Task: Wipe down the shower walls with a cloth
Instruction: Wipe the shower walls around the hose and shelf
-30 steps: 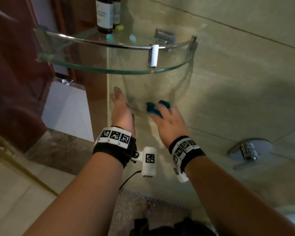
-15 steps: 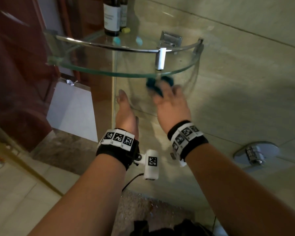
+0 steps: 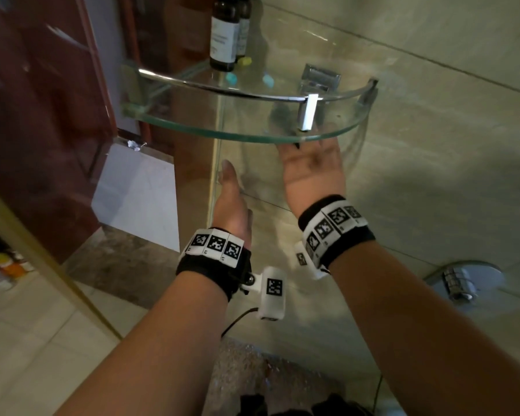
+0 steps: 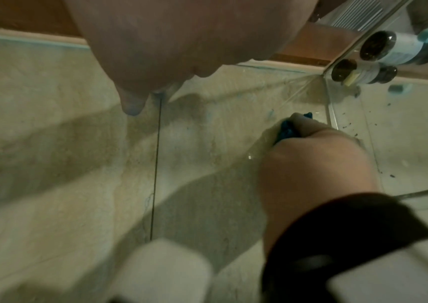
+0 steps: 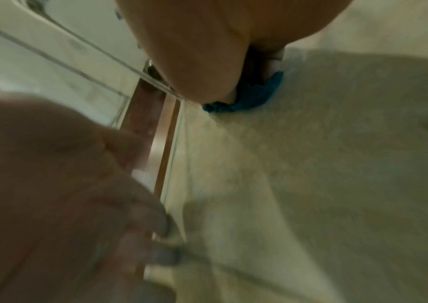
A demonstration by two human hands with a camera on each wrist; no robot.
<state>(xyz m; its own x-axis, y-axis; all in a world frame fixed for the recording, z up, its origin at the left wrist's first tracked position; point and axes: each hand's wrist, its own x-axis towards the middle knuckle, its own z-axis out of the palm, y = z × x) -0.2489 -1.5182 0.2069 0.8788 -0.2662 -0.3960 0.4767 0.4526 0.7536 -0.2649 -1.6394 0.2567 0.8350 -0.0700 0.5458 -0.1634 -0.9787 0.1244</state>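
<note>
In the head view my right hand (image 3: 311, 165) reaches up the beige tiled shower wall (image 3: 433, 151), its fingers and the cloth hidden behind the glass corner shelf (image 3: 192, 132). The left wrist view shows that right hand (image 4: 311, 160) bunching a blue cloth (image 4: 288, 129) against the tile just under the shelf. The right wrist view catches the cloth (image 5: 254, 96) sticking out below the palm. My left hand (image 3: 230, 187) lies flat with straight fingers on the wall by the corner, holding nothing.
Two dark bottles (image 3: 222, 34) and small coloured bits stand on the glass shelf, held by a chrome rail and bracket (image 3: 308, 112). A chrome shower valve (image 3: 460, 283) juts from the wall at lower right. A red-brown door (image 3: 42, 115) stands at the left.
My right hand has slid the cloth up the wall, from well below the shelf to right under it. The left hand has stayed in place on the wall.
</note>
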